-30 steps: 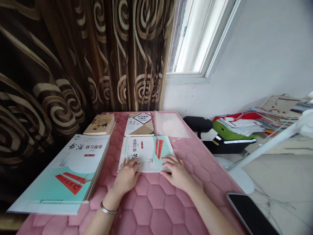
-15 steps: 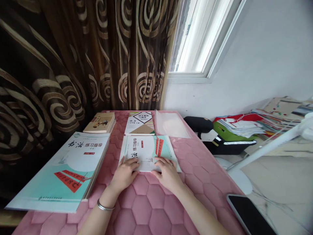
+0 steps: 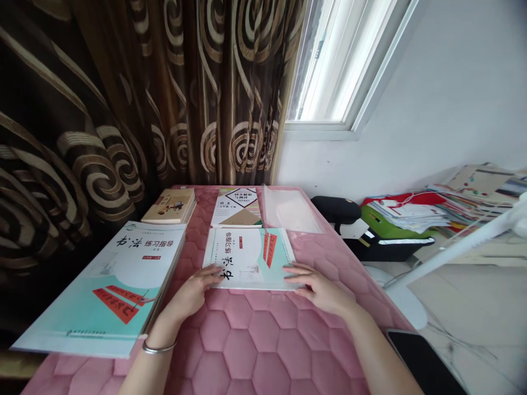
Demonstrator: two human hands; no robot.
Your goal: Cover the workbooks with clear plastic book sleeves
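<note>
A calligraphy workbook with a white and teal cover and a red banner lies sideways on the pink quilted tabletop. My left hand rests at its near left corner, fingertips stretched onto the cover. At the near right corner, my right hand has its fingers spread, with the tips on the cover's edge. Neither hand is closed round anything. Just behind the workbook lies a Chinese-language book, its cover white and brown. To the right of that book are clear plastic covers.
A stack of workbooks sits at the left, with small tan books behind it. A phone lies near the right edge. Beyond stand a white lamp, a black case and piled papers. A curtain hangs behind.
Both hands have slid apart over the cover, the left one leftward and the right one rightward, from its near middle to its two near corners. The workbook has stayed nearly in place.
</note>
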